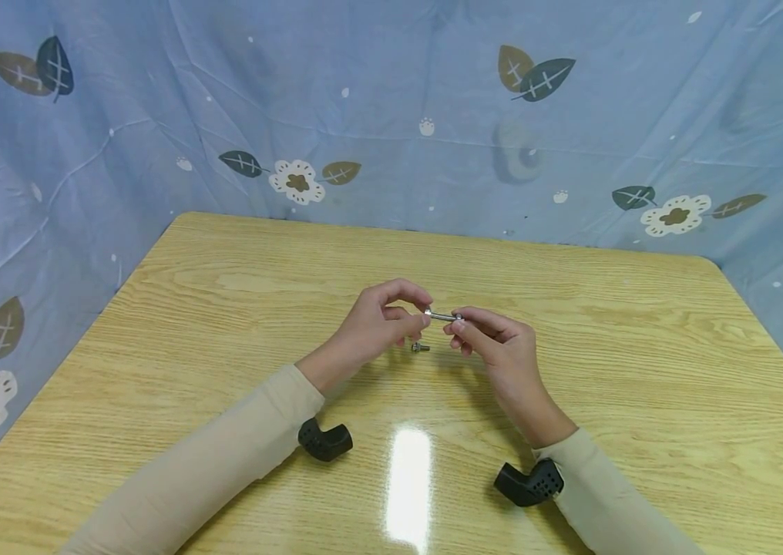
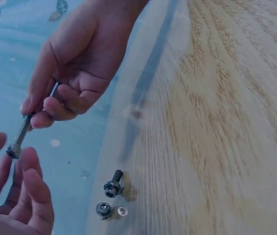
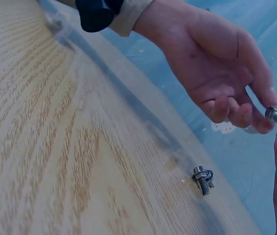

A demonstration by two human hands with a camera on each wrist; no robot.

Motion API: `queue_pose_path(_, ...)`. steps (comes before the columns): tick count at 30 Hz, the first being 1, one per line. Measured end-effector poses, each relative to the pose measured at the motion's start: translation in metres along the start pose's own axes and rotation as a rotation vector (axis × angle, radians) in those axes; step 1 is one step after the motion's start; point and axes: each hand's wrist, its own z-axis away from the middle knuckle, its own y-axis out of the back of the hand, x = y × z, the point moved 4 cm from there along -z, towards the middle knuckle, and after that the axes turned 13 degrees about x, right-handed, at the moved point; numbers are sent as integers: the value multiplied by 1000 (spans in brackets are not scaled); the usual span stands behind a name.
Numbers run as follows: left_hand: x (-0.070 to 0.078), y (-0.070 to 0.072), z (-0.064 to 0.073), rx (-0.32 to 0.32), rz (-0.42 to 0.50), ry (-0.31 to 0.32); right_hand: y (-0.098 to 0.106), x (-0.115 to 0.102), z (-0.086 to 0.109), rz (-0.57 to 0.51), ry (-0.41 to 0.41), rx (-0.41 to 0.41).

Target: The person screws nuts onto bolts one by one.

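Observation:
A long silver bolt [image 1: 443, 316] is held level above the table between the two hands. My right hand [image 1: 505, 351] pinches its far end with thumb and forefinger, the other fingers curled below. At the head end, the thumb and forefinger of my left hand [image 1: 374, 324] close in around the bolt head [image 2: 13, 150]. Whether both fingertips press on it is hard to tell. Beneath the hands, a short bolt [image 1: 421, 348] with a washer or flange under its head lies on the table. Close beside it, the left wrist view shows a second small bolt [image 2: 103, 210], seen nearly end-on.
The wood-grain table [image 1: 260, 262] has rounded far corners. Behind it hangs a blue patterned cloth [image 1: 391, 100]. Black wrist-worn mounts [image 1: 325, 442] sit near both beige sleeves [image 1: 225, 455]. A bright light reflection [image 1: 408, 486] shows on the near tabletop.

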Motion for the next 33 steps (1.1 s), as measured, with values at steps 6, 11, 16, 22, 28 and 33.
queue_pose_path(6, 0, 0, -3, 24, -45, 31, 2, -1, -2, 8, 10, 21)
queue_pose_path(11, 1, 0, -4, 19, -44, 39, 2, -1, -4, -15, 23, 9)
queue_pose_path(16, -1, 0, -3, 18, -42, 33, 2, 2, -2, 8, 0, 6)
queue_pose_path(22, -3, 0, 1, 3, -2, 11, 3, 6, 1, 15, -16, 18)
queue_pose_path(28, -2, 0, 1, 5, 14, 4, 2, 6, 0, 11, -2, 12)
queue_pose_path(33, -5, -1, -1, 12, -28, 56, 2, 6, -1, 1, 7, 3)
